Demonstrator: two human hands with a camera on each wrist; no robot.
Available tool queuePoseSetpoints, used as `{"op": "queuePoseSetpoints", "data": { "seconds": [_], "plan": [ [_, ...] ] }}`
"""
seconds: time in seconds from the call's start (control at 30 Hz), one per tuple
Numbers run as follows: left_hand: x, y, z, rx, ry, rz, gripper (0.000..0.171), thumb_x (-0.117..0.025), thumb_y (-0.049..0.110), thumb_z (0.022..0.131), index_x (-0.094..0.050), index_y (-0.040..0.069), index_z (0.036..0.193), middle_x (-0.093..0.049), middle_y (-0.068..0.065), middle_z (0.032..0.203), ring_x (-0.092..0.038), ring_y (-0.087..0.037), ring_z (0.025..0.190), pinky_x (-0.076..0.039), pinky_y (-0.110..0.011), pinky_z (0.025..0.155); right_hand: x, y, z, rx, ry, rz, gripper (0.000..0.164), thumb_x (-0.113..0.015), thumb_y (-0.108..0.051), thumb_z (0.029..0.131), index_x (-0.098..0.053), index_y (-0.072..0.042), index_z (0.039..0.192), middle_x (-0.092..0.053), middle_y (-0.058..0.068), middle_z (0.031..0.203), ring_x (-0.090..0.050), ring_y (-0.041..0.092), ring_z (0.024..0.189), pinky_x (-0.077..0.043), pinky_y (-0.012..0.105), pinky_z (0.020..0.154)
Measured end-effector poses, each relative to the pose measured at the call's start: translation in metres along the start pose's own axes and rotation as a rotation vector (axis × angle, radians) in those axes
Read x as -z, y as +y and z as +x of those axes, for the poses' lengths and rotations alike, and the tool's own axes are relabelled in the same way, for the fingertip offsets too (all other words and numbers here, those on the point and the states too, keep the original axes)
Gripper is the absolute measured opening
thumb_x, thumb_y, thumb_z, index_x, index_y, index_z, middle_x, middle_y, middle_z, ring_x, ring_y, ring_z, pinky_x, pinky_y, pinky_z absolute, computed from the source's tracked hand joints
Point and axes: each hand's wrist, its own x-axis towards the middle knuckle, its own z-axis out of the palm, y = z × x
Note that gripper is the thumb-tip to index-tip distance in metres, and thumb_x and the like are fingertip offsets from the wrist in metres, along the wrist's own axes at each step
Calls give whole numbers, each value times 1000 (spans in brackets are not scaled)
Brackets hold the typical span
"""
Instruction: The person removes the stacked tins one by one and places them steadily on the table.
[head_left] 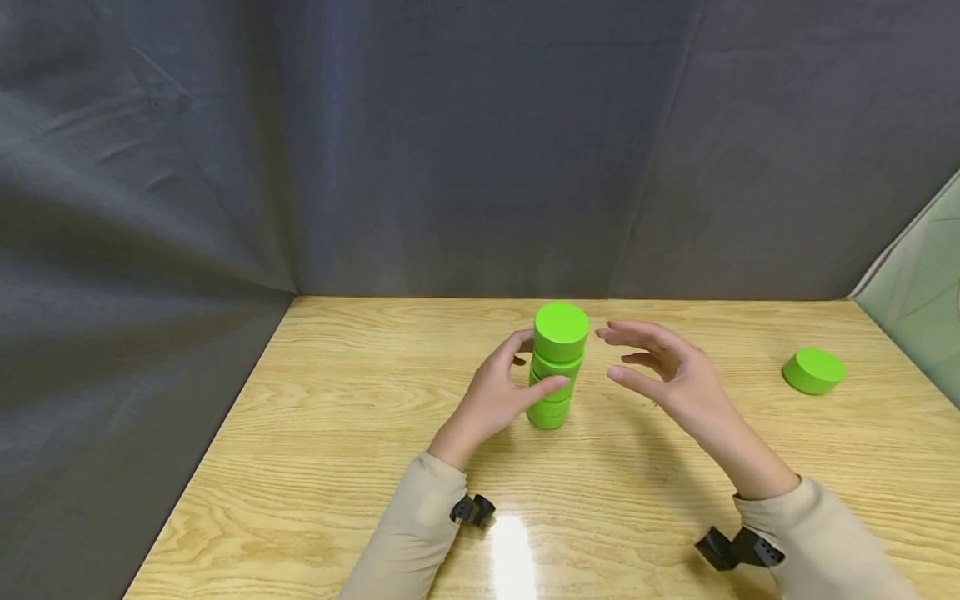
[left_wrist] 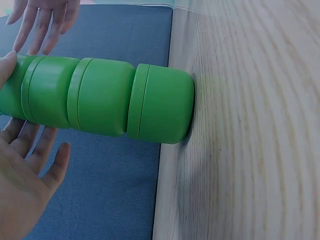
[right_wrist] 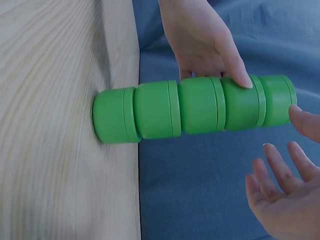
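Note:
A tall upright stack of several green round lidded jars [head_left: 558, 367] stands on the table, slightly uneven from jar to jar. My left hand [head_left: 497, 392] reaches round its left side, thumb across the front and fingers behind. In the right wrist view the left thumb lies on a jar [right_wrist: 243, 104] just below the topmost one. To the right of the stack's upper part, my right hand [head_left: 675, 375] is held in the air with relaxed, parted fingers. A gap separates it from the stack in the head view, and it holds nothing.
A single low green round piece [head_left: 813, 371] lies on the wood-grain table [head_left: 337, 467] at the right. Dark grey cloth [head_left: 465, 150] hangs behind the table and along its left side. Each wrist carries a small black camera.

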Motion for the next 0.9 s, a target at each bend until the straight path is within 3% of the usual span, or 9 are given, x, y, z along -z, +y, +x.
{"op": "queuePoseSetpoints", "data": {
  "seconds": [0.3, 0.53, 0.7, 0.9],
  "plan": [
    [0, -1, 0, -6, -4, 8, 63, -75, 38, 89, -48, 17, 142, -58, 2, 131, -51, -13, 123, -43, -46, 102, -10, -4, 9, -4, 9, -42, 51, -70, 5, 89, -54, -1, 137, -61, 13, 128, -56, 10, 118, -48, 21, 93],
    [1, -1, -1, -3, 1, 10, 62, -76, 37, 89, -49, 18, 141, -58, 3, 130, -51, -12, 122, -43, -43, 102, -16, -8, 17, -45, 1, -38, 54, -72, 0, 90, -54, -6, 140, -61, 3, 128, -56, 12, 118, -48, 22, 92],
    [1, 0, -2, 1, -6, 17, 63, -76, 39, 89, -49, 19, 141, -58, 5, 129, -51, -10, 122, -43, -39, 101, -20, -9, 22, -81, -25, -53, 56, -73, -4, 90, -52, -6, 142, -58, 8, 132, -54, 8, 117, -47, 23, 92],
    [2, 0, -2, -3, -9, 19, 63, -75, 41, 89, -49, 20, 142, -57, 6, 130, -51, -10, 122, -43, -39, 101, -24, -9, 27, -125, -45, -47, 58, -74, -9, 90, -51, -8, 143, -57, 6, 135, -53, 11, 119, -47, 27, 94]
  ]
}}
